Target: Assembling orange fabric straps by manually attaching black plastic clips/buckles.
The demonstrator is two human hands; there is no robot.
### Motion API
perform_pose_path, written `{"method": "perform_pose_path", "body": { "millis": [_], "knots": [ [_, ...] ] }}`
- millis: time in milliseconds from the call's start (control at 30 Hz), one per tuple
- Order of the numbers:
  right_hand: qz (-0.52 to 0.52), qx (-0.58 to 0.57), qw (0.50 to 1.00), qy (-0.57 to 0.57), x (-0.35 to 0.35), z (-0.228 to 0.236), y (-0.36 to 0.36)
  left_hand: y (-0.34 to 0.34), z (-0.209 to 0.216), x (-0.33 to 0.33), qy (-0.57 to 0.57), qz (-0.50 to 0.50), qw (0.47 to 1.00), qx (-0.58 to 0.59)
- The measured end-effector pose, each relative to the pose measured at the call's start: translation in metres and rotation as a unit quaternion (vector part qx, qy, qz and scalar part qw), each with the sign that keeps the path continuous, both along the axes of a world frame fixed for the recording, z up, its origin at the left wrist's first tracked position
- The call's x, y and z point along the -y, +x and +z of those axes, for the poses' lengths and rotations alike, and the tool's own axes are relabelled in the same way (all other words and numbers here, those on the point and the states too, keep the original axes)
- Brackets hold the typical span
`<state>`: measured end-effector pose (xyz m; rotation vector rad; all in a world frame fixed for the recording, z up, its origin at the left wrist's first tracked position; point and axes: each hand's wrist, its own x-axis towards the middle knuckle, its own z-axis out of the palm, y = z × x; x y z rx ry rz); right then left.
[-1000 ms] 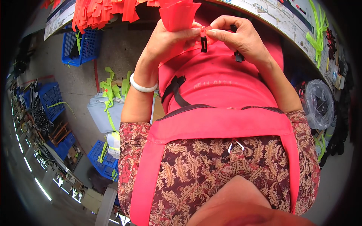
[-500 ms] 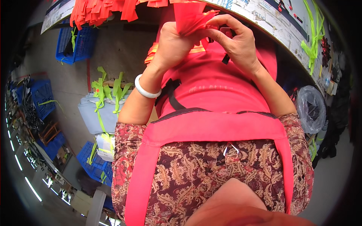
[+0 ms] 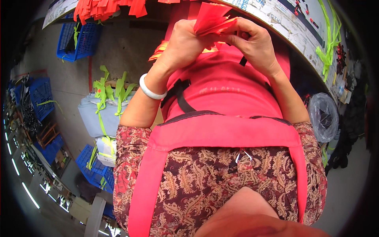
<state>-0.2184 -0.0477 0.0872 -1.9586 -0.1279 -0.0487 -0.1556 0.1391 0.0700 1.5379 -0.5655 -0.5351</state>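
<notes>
Over my lap, a fanned bundle of red-orange fabric strips point(image 3: 211, 17) is held in the fist of my left hand point(image 3: 181, 47). My right hand point(image 3: 254, 43) is closed, with thumb and forefinger pinching the right edge of the same bundle. A small dark tool point(image 3: 243, 61) pokes out below the right palm; most of it is hidden by the fingers, so its kind is unclear. More orange and yellow strips point(image 3: 158, 51) lie on the red apron point(image 3: 221, 75) beside and under my left wrist.
A pile of red strips point(image 3: 108, 10) hangs over the table's edge at the far left. On the table point(image 3: 272, 17) at right lie small red-black pieces point(image 3: 314, 23) and lime ties point(image 3: 327, 51). Blue crates point(image 3: 79, 41), tied grey fabric point(image 3: 92, 114) and a plastic-lined bin point(image 3: 323, 116) stand around.
Both hands and the bundle have shifted slightly right, and the strips now fan out more to the right. The pinch of the right hand stays at the bundle's edge.
</notes>
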Motion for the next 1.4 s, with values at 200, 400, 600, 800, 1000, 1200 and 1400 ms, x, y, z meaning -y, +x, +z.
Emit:
{"method": "perform_pose_path", "body": {
  "millis": [200,400,600,800,1000,1200,1400],
  "knots": [
    [-0.015,-0.023,0.998,0.051,-0.004,-0.001,-0.003,0.002,-0.011,0.000,-0.027,0.010,0.999,-0.030],
    [-0.006,0.026,0.999,0.039,-0.004,-0.003,-0.004,0.004,-0.013,-0.003,-0.014,-0.030,0.993,-0.109],
    [0.007,0.083,0.997,0.001,-0.004,-0.002,-0.004,-0.005,-0.022,0.004,-0.069,0.004,0.993,-0.097],
    [-0.022,0.066,0.997,0.028,-0.011,-0.003,-0.009,-0.009,-0.026,0.005,-0.098,0.011,0.993,-0.067],
    [-0.033,0.041,0.995,0.083,-0.012,-0.002,-0.011,-0.011,-0.031,0.009,-0.115,0.013,0.990,-0.084],
    [-0.024,0.014,0.998,0.059,-0.010,-0.005,-0.012,-0.016,-0.039,0.010,-0.099,0.029,0.992,-0.068],
    [-0.012,0.081,0.997,0.015,-0.007,-0.005,-0.012,-0.009,-0.033,0.005,-0.088,-0.004,0.985,-0.148]
  ]
}}
